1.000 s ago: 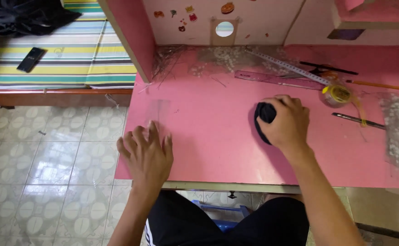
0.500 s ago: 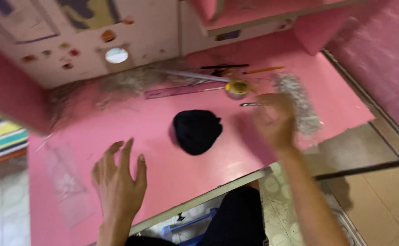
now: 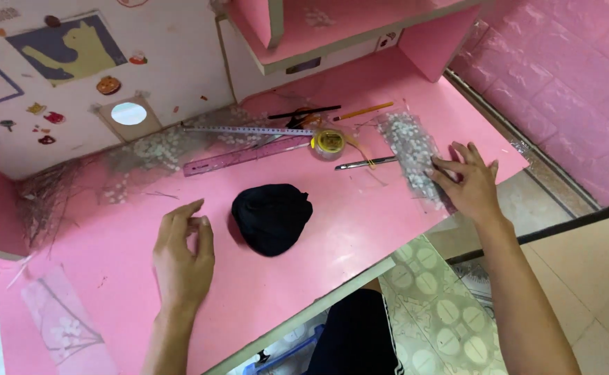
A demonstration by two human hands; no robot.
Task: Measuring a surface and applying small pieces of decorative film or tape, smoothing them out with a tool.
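Observation:
A black bundle of cloth (image 3: 272, 218) lies in the middle of the pink desk (image 3: 360, 229). My left hand (image 3: 183, 253) rests flat on the desk just left of the bundle, fingers loosely spread, holding nothing. My right hand (image 3: 467, 182) is at the desk's right edge, fingertips touching a clear plastic bag of small white dried flowers (image 3: 412, 154). Whether it grips the bag is not visible.
Behind the bundle lie a purple ruler (image 3: 238, 158), a metal ruler (image 3: 249, 130), a small yellow tape roll (image 3: 329, 142), a pen (image 3: 363, 164) and pencils (image 3: 360, 111). Dried flowers (image 3: 151, 153) are scattered along the back wall. A pink shelf (image 3: 332, 35) overhangs the desk.
My right hand left the black bundle and moved right to the bag of dried flowers. The view swung right. My left hand stays on the desk.

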